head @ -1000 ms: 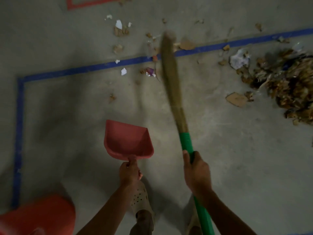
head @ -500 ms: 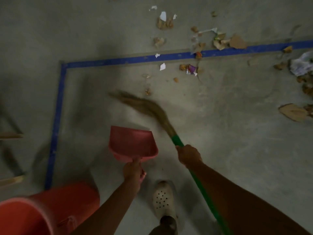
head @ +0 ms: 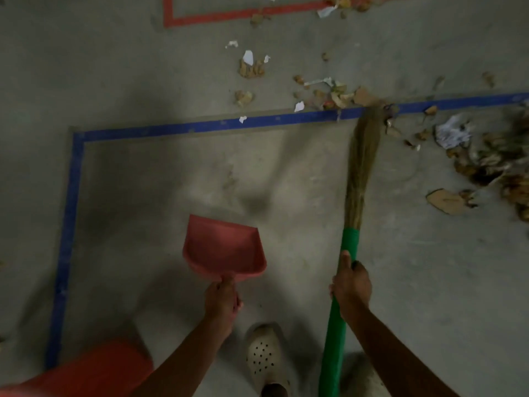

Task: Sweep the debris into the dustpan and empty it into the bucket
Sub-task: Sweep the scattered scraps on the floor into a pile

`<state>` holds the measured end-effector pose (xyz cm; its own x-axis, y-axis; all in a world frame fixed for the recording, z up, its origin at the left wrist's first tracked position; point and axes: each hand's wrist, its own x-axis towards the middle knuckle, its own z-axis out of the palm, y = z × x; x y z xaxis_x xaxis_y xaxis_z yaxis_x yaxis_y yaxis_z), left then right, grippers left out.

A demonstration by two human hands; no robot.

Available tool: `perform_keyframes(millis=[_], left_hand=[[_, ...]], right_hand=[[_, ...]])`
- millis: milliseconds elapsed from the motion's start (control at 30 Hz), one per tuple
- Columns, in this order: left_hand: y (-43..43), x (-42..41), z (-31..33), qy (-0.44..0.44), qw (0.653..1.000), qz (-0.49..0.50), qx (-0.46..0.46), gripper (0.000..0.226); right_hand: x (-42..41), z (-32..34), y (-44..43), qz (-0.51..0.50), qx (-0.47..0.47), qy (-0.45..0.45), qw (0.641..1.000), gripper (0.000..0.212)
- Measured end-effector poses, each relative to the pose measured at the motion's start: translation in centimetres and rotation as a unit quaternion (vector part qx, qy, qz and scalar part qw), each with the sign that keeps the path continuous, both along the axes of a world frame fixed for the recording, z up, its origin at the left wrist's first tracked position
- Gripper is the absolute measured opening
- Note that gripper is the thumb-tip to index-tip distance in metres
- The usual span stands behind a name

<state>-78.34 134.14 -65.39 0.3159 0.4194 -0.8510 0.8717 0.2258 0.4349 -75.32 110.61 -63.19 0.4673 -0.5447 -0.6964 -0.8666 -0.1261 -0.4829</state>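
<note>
While my dustpan waits empty, the job sits in its sweeping step, with nothing gathered into the pan so far as I can see. Far down at seven o'clock the orange bucket [head: 86,371] shows only part of its rim and side, near my left forearm and well apart from the litter. Inside the blue tape line [head: 200,126], which runs up at nine o'clock and then across the floor toward two o'clock, my left hand [head: 223,300] is closed round the handle of the red dustpan [head: 223,247]; its mouth points toward twelve o'clock, and whether its lip touches the concrete I cannot tell. Below, at six o'clock, my pale perforated clog [head: 266,359] stands between my two arms. Scattered paper scraps and dry leaf bits [head: 252,67] lie beyond the tape at twelve to one o'clock. My right hand [head: 350,287] is wrapped tight on the green handle of the grass broom [head: 360,167], thumb laid along the shaft, and the bristle tip reaches the tape at one o'clock, just beside the nearest scraps. Far right, at three o'clock, the big heap of leaves and crumpled paper [head: 492,161] lies well apart from the pan. Next, I judge, I must draw the bristles back toward the pan mouth, or carry the pan nearer the heap, keeping its lip flat so bits do not slip under.
</note>
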Motion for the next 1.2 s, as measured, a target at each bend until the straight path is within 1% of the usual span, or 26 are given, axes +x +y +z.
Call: perform_keyframes(millis=[100, 167, 233, 367, 500, 600, 667, 733, 867, 967, 1033, 1100, 1200], left_hand=[[0.4, 1.9, 0.9, -0.002, 1.0, 0.012, -0.006, 0.04], [1.2, 3.0, 1.0, -0.006, 1.0, 0.012, -0.007, 0.04], [2.1, 4.1, 1.0, -0.005, 1.0, 0.012, -0.005, 0.039], [4.3, 6.4, 0.1, 0.001, 0.999, 0.044, 0.004, 0.035], [5.8, 8.6, -1.2, 0.021, 0.998, 0.051, 0.038, 0.037], [5.9, 10.1, -2.2, 0.013, 0.998, 0.03, 0.05, 0.039], [5.6, 10.9, -2.8, 0.018, 0.998, 0.035, 0.042, 0.039], [5.1, 11.8, -3.2, 0.02, 0.999, 0.03, 0.036, 0.04], [2.8, 13.9, -2.9, 0.025, 0.998, -0.033, 0.044, 0.047], [1.1, 16.0, -2.3, 0.031, 0.996, -0.07, 0.04, 0.047], [-0.2, 17.6, -1.5, 0.028, 0.996, -0.078, 0.027, 0.043], [-1.5, 19.4, -0.5, 0.021, 0.996, -0.086, 0.018, 0.037], [-3.1, 22.6, 0.9, 0.011, 0.994, -0.107, 0.017, 0.035]], right_hand=[[0.7, 2.1, 2.6, 0.092, -0.009, -0.037, 0.995, 0.038], [2.0, 2.6, 5.2, 0.174, -0.015, -0.035, 0.984, 0.037], [4.0, 2.4, 8.1, 0.22, -0.006, -0.027, 0.975, 0.038], [9.2, -0.1, 13.0, 0.284, 0.028, 0.021, 0.958, 0.043], [13.7, -3.9, 13.3, 0.322, 0.042, 0.084, 0.942, 0.044], [16.0, -5.8, 9.4, 0.287, 0.035, 0.12, 0.95, 0.04], [17.0, -6.5, 5.8, 0.258, 0.008, 0.132, 0.957, 0.045], [17.4, -7.2, 2.2, 0.201, -0.015, 0.15, 0.968, 0.05], [17.2, -6.8, -4.2, 0.07, -0.049, 0.181, 0.98, 0.054], [16.3, -5.8, -6.7, -0.045, -0.081, 0.155, 0.984, 0.065], [16.2, -4.1, -7.0, -0.085, -0.102, 0.138, 0.982, 0.065], [16.7, -1.6, -6.5, -0.101, -0.11, 0.11, 0.983, 0.058], [17.6, 1.8, -4.4, -0.087, -0.097, 0.065, 0.989, 0.046]])
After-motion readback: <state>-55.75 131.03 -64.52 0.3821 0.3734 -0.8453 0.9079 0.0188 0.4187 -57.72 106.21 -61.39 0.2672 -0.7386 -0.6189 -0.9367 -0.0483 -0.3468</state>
